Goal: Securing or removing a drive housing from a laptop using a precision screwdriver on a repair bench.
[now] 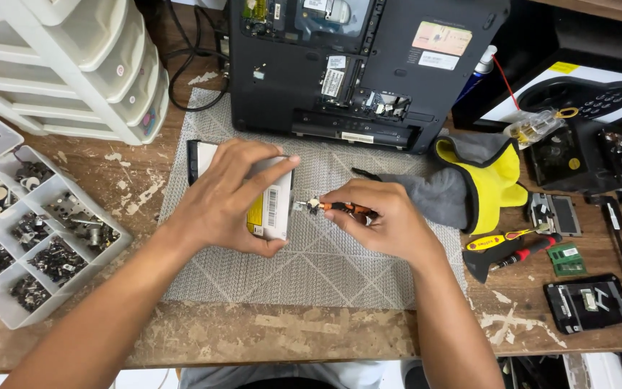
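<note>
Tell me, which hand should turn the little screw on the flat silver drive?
Probably the right hand: it grips the small orange-handled screwdriver, tip at the edge of the flat silver drive. The left hand steadies that drive.

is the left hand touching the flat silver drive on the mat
Touching. The head view shows the left hand lying over the silver drive, fingers spread along its top and thumb against its lower edge, with no gap.

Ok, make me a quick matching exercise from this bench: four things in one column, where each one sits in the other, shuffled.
Things:
1. optical drive
2. screwdriver
3. laptop
4. screw tray

Places:
A. far edge of the mat, underside up
B. under the left hand
C. left of the mat
D. in the right hand

Pairs: 1-B, 2-D, 3-A, 4-C
</note>
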